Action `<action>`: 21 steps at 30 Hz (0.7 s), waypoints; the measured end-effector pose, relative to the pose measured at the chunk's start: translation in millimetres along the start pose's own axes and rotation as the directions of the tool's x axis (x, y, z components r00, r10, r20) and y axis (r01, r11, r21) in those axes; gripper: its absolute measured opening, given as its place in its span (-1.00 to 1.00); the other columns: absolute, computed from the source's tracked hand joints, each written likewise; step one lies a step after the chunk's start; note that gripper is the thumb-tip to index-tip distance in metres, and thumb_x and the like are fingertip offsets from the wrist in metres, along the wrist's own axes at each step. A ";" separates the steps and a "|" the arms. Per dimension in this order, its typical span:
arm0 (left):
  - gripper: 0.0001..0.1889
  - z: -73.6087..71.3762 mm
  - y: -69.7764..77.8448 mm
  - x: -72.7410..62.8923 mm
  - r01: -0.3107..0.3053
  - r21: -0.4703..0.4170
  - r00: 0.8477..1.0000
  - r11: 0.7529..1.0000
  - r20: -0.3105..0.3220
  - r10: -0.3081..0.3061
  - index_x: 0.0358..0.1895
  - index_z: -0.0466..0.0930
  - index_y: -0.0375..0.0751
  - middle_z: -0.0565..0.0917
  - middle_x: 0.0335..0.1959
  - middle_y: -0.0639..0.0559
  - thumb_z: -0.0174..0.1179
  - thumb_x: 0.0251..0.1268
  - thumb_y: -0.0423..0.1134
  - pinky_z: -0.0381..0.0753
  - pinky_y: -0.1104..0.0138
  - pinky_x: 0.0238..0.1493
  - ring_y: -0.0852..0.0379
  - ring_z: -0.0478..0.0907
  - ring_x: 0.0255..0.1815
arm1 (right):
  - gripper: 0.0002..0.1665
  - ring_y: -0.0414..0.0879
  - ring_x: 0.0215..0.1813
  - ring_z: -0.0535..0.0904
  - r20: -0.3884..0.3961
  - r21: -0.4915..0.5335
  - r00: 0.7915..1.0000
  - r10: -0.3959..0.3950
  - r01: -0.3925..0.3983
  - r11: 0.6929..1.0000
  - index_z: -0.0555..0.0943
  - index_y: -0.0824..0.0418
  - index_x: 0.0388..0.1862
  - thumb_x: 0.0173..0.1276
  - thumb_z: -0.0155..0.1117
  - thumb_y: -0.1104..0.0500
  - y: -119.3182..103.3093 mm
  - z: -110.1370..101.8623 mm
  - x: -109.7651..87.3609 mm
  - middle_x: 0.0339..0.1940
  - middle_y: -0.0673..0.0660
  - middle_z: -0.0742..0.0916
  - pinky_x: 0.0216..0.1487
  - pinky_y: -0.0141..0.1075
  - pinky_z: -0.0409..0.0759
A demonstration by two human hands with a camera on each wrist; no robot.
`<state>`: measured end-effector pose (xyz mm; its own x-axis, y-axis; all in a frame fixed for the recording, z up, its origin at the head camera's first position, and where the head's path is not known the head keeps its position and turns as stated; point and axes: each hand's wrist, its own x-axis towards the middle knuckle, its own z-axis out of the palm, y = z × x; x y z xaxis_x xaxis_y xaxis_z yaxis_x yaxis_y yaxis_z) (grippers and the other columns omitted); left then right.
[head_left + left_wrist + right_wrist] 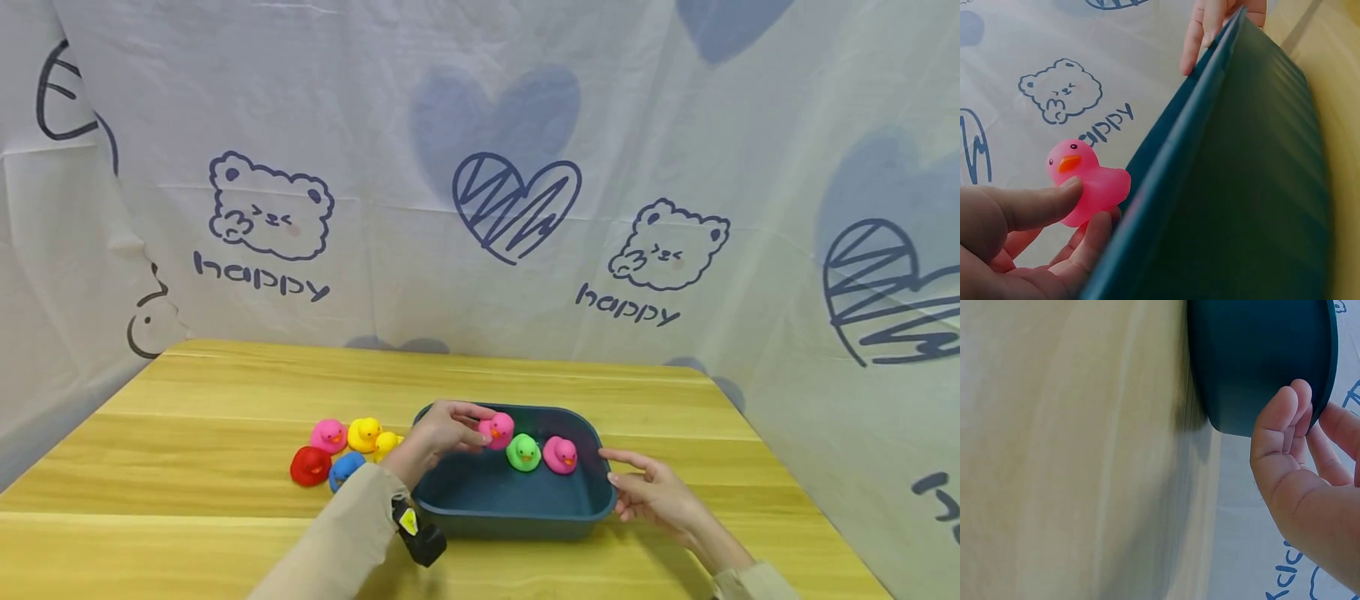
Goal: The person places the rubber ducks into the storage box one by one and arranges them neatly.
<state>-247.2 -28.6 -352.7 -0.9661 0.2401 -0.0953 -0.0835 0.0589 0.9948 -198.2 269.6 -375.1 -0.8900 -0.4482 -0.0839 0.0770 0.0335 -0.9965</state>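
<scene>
My left hand pinches a pink rubber duck between thumb and fingers, over the left part of a dark teal plastic tub. In the left wrist view the held duck is upright beside the tub's rim, its orange beak towards the camera. Inside the tub sit a green duck and a second pink duck. At the tub's right end, my right hand grips the rim; the right wrist view shows its curled fingers against the outer wall.
Left of the tub, a group of ducks stands on the wooden table: pink, red, blue and two yellow, one partly behind the left hand. A printed white cloth hangs behind the table.
</scene>
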 end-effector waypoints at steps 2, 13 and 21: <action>-0.67 0.5 -2.3 1.5 0.016 -0.029 1.000 0.999 0.009 -0.016 -0.10 0.54 -0.50 0.59 -0.33 -0.18 0.17 -0.03 -0.64 0.59 0.21 -0.31 0.07 0.54 -0.46 | -0.40 -0.21 -0.53 0.52 -0.006 -0.008 1.000 0.007 -0.007 1.000 0.11 0.46 0.29 0.34 0.02 0.28 0.5 -0.1 0.4 -0.59 0.07 0.57 -0.46 -0.41 0.53; -0.65 6.1 -12.8 4.8 0.109 -0.072 0.994 0.991 0.002 -0.109 -0.08 0.53 -0.52 0.57 -0.40 -0.14 0.12 -0.03 -0.68 0.60 0.23 -0.36 0.10 0.53 -0.56 | -0.41 -0.22 -0.53 0.52 -0.005 0.004 1.000 0.011 -0.011 1.000 0.16 0.42 0.29 0.34 0.03 0.27 0.5 0.5 0.2 -0.59 0.06 0.57 -0.47 -0.42 0.52; -0.64 5.8 -15.8 7.3 0.146 -0.050 0.989 0.988 -0.021 -0.148 -0.09 0.55 -0.48 0.57 -0.41 -0.13 0.11 -0.05 -0.71 0.60 0.24 -0.39 0.10 0.52 -0.61 | -0.38 -0.22 -0.54 0.52 -0.013 0.002 1.000 0.018 -0.018 1.000 0.11 0.47 0.29 0.33 0.04 0.26 -0.2 0.0 1.3 -0.60 0.06 0.57 -0.47 -0.42 0.53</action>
<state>-251.5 -22.2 -369.4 -0.9482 0.2080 -0.2403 -0.2362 0.0447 0.9707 -199.4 269.0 -375.0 -0.8941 -0.4361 -0.1023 0.0945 0.0397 -0.9947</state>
